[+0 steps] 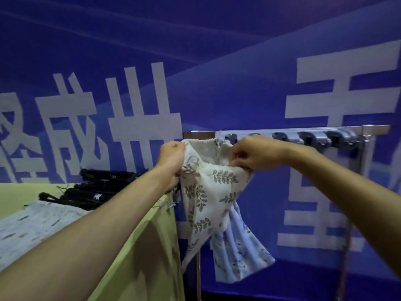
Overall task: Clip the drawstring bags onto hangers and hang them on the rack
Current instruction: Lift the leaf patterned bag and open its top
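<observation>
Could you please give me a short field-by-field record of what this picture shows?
left hand: grips the left top edge of the white leaf-print bag
right hand: pinches its right top edge
blue bag: hangs partly behind the white one
rack: metal bar just behind the hands, grey clips along it
table: green cloth, with a black fabric pile and pale patterned fabric on it

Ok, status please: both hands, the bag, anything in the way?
Left hand and right hand each hold the white leaf bag by its top edge. Bag up at the rack bar. Blue bag hangs close behind it.
</observation>
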Available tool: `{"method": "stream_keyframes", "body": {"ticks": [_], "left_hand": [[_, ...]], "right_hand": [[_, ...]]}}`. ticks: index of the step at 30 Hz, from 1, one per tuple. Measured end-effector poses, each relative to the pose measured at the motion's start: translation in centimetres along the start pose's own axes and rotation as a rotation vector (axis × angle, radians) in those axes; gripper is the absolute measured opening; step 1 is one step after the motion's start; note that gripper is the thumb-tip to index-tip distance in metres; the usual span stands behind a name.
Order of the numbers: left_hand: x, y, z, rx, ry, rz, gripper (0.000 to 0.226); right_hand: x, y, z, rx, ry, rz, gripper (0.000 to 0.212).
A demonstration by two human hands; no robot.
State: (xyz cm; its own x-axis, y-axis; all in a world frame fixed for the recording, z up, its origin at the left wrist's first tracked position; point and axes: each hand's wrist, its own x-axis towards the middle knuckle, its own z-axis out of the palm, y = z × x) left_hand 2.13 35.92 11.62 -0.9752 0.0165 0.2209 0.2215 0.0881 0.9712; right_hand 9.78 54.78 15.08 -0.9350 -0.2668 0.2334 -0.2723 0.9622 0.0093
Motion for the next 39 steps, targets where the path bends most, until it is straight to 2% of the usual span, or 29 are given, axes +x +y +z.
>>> {"method": "stream_keyframes", "body": {"ticks": [6,9,12,15,26,31,39], "left_hand": [[-1.4,-3.1,2.2,0.150,-0.065,0.098,0.022],[-1.7,-3.9,1.8,0.130,-0.062,0.076,0.022],[-1.6,-4.3,0.7,0.094,-0.086,0.034,0.022],[-1.6,-4.4,-0.8,0.075,-0.111,0.029,0.023],[-3.7,-7.7,-6.7,0.242,-0.175,0.063,0.026],[-4.0,-10.4,-11.9,0.354,-0.157,0.030,0.024],[-0.6,-14.9,-18.9,0.379,-0.044,-0.057,0.026]], "right_hand": [[1.4,-1.2,3.1,0.033,-0.009,-0.132,0.010],[2.5,-2.3,4.9,-0.038,-0.094,-0.143,0.017],[3.2,-2.6,5.7,0.013,-0.164,-0.148,0.022],[3.7,-2.8,5.7,0.039,-0.107,-0.181,0.006],[4.2,-5.8,5.0,0.121,0.081,-0.202,0.021],[7.8,-9.1,7.7,0.183,0.084,-0.184,0.017],[15.8,-13.2,13.7,0.310,0.057,-0.157,0.018]]}}
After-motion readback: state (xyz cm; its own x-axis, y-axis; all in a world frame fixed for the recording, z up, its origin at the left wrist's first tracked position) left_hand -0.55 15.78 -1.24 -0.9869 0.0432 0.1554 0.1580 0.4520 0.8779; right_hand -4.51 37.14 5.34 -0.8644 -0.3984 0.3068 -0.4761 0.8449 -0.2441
